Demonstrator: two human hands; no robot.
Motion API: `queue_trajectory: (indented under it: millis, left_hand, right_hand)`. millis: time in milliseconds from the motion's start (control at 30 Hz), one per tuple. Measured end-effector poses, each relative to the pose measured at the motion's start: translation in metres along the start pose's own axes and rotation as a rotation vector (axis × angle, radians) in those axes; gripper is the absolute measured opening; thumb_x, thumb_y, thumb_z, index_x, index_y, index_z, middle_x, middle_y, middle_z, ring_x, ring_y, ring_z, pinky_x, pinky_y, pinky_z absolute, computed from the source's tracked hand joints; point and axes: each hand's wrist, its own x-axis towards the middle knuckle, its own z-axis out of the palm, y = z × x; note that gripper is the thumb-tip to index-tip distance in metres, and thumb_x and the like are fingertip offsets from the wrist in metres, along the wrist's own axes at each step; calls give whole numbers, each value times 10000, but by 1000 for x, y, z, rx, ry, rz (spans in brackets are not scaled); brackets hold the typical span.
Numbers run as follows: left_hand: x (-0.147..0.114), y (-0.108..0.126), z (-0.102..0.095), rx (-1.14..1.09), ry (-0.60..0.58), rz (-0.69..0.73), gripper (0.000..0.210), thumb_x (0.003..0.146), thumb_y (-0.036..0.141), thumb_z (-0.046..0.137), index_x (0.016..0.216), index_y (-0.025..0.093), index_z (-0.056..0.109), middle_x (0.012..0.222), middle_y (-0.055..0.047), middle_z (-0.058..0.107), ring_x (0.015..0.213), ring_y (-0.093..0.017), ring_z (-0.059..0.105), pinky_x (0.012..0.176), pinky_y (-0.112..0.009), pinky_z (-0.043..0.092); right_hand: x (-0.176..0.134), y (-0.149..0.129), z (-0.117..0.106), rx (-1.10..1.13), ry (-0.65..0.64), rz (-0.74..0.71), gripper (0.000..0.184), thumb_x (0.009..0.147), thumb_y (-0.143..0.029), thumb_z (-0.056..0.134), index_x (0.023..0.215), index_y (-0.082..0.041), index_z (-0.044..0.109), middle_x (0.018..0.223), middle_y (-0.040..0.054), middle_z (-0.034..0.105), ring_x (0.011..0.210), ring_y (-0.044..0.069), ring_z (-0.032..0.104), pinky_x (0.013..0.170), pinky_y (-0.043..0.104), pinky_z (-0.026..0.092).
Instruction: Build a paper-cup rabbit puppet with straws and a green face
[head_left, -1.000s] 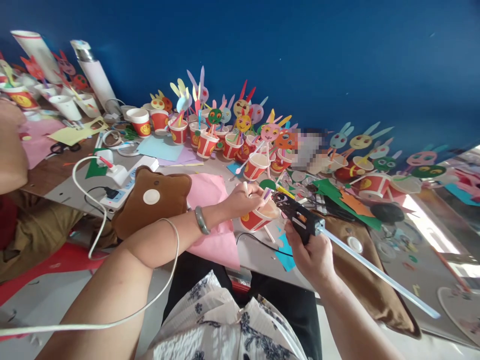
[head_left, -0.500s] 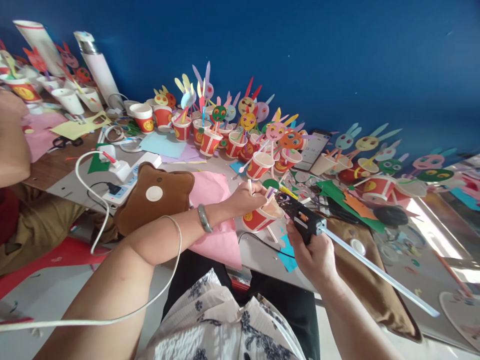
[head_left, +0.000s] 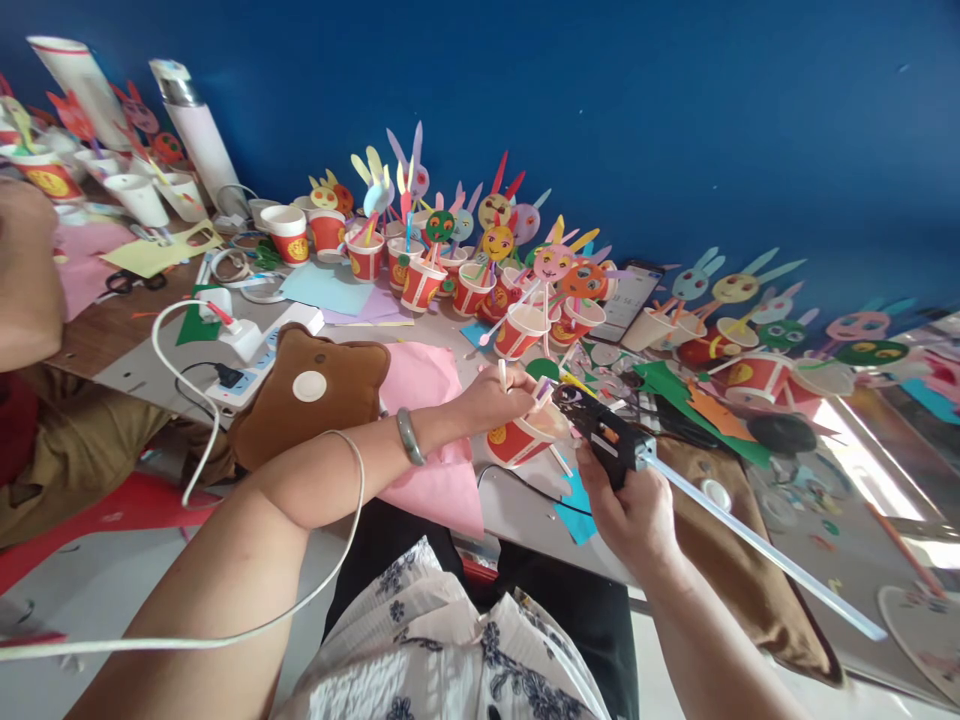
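Note:
My left hand is closed in a pinch around a thin white stick, whose top end pokes up above the fingers. A short purple-and-white piece shows by its fingertips, close to the glue gun's nozzle. Under this hand a red-and-white paper cup is tilted, partly covered by the fingers. My right hand is wrapped round the handle of a black hot glue gun, which points left at the cup. A long translucent glue stick sticks out of its back.
Rows of paper cups with paper bunny faces stand along the blue wall. A brown plush cushion, a power strip and pink paper lie left. A white cable crosses my left arm. Another person's arm is at far left.
My right hand and the glue gun have shifted very slightly to the right. The white strip by the cup's lower right has moved a little up and right. My left hand keeps its pinch.

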Motion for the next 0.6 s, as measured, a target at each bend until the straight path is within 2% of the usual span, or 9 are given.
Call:
queue_trajectory:
  millis: [133,367,467,600]
  left_hand:
    - [-1,1,-1,-5,25,-9,147,715,235,581,786,134,660,682,7,585,669,-117,529,659,-253,434]
    - [-2,2,-1,-48,-6,24,104,707,226,609,752,143,653,657,13,592,659,-116,531,655,-244,439]
    - [-1,1,-1,-49,-3,23,99,702,218,612,750,144,657,646,16,588,655,-117,528,654,-243,435]
    - [-1,1,-1,-45,7,27,103,694,204,603,756,147,662,648,19,587,658,-115,525,654,-240,425]
  right_hand:
    - [-3,0,1,0,10,4,397,947,-514,517,704,-210,595,494,-6,431,504,182,468,504,323,426]
    - [1,2,0,-7,12,-5,439,945,-537,506,649,-216,553,443,-22,388,426,147,382,395,297,331]
    - [1,0,-1,4,12,-37,415,951,-530,501,683,-221,575,463,-11,417,459,171,442,432,310,387]
    - [0,-1,0,27,30,-89,362,941,-526,529,795,-215,645,586,56,548,609,247,581,537,360,481]
